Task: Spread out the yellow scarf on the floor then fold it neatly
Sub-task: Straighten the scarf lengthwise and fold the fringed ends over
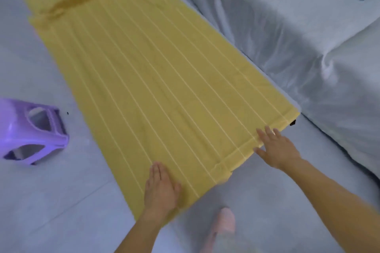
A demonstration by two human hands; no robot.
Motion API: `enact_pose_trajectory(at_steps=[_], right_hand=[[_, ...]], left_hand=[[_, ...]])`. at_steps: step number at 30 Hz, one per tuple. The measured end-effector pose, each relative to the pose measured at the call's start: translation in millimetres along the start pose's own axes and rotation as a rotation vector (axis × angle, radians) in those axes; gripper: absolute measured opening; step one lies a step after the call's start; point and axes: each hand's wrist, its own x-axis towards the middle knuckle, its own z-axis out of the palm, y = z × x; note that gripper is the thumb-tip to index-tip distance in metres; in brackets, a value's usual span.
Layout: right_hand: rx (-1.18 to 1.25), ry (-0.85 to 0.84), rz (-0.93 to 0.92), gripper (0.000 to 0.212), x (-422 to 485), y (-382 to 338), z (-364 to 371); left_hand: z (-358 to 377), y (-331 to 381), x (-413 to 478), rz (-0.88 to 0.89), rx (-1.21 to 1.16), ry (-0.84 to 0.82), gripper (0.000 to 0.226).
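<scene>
Fingers of the left hand lay straight and together, pressed flat on the near corner of the yellow scarf, gripping nothing. The right hand was splayed at the near hem, touching it, likewise holding nothing.

The scarf lay lengthwise on the floor, mostly flat, its right edge close against the bed.

Hazards noted:
- The far end showed a rumpled ridge — folding now would likely trap that crease.
- Flat palms have no hold on the cloth; a push across smooth flooring could drag the whole scarf askew.
- The bed's hanging sheet may catch the right edge when lifted.
- The purple stool lay near the left edge, apart from it — a minor obstruction.
</scene>
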Motion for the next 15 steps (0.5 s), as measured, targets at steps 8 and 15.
enact_pose_trajectory(at_steps=[8, 15], right_hand=[[-0.183, 0.024, -0.186, 0.074, 97, -26, -62], [-0.145, 0.126, -0.347, 0.074, 211, -53, -127]], left_hand=[[-22, -21, 55, -0.202, -0.080, 0.106, 0.097], [-29, -22, 134, -0.363, -0.111, 0.196, 0.103]])
